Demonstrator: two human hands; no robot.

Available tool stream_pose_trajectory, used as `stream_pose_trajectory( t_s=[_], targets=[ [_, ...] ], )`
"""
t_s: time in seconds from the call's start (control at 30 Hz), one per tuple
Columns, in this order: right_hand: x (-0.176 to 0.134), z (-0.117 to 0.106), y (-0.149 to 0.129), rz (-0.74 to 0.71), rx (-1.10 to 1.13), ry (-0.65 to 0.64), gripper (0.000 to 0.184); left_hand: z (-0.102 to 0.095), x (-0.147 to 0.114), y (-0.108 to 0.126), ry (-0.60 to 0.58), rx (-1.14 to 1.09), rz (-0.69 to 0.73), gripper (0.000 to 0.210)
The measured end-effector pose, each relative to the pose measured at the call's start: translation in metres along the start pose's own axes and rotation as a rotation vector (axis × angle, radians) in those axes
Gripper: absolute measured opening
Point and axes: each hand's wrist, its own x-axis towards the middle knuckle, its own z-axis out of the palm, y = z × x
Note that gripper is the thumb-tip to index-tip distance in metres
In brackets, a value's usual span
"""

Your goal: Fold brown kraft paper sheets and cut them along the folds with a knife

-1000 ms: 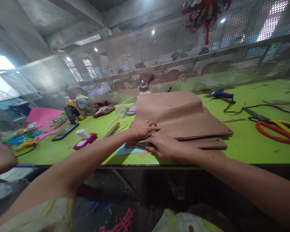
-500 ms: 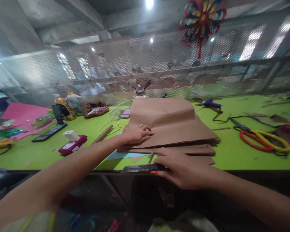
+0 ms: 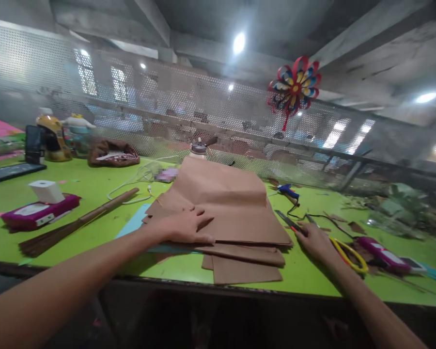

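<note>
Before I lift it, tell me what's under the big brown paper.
A light-blue sheet juts out at left, brown pieces at the near edge. Whatever else lies beneath the big paper is covered and can't be seen.

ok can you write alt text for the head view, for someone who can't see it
A person's left hand lies spread on a stack of brown sheets on a green table, while the right hand is at a dark cutter beside the stack's right edge. Behind are a perforated screen and a colourful flower-shaped ornament.

Brn paper stack (image 3: 236, 201), top creased, lower sheets (image 3: 249, 275) jutting nearside; dk utility knife (image 3: 286, 220) w/ red-orange bit, just R.
</note>
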Motion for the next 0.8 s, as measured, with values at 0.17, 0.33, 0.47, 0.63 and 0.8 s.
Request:
stream_pose_trajectory(
  t_s=[0.17,0.33,0.47,0.63,0.8],
  targets=[
    [-0.002,-0.012,-0.023,-0.124,-0.01,0.117,0.036,-0.001,-0.002,-0.001,-0.009,-0.051,-0.013,0.089],
    [0.042,-0.039,-0.085,-0.365,0.415,-0.25,0.034,0.001,-0.002,-0.006,0.047,-0.084,0.053,0.067],
    [0.081,-0.019,-0.113,-0.289,0.642,-0.585,0.038,-0.004,-0.004,-0.006,0.007,-0.13,0.08,0.061],
    [0.089,0.021,-0.097,-0.061,1.011,-0.775,0.048,-0.008,-0.005,0.0,-0.043,-0.138,0.027,0.066],
    [0.083,0.034,-0.086,-0.014,1.026,-0.626,0.048,-0.01,-0.002,0.002,-0.068,-0.097,-0.012,0.086]
  ],
)
